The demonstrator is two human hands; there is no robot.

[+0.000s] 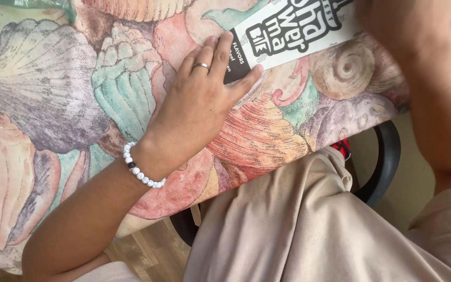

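My left hand (199, 99) lies flat on a table covered with a seashell-patterned cloth (53, 94). Its fingertips rest on the near corner of a white and black printed card or box (293, 31). A ring sits on one finger and a white bead bracelet (141, 169) circles the wrist. My right hand (398, 26) is blurred at the top right, over the far end of the printed card. Whether it grips the card I cannot tell.
The table edge runs diagonally from lower left to right. Below it are my lap in beige trousers (298, 224), a black chair frame (387, 162) and a wooden floor (147, 256).
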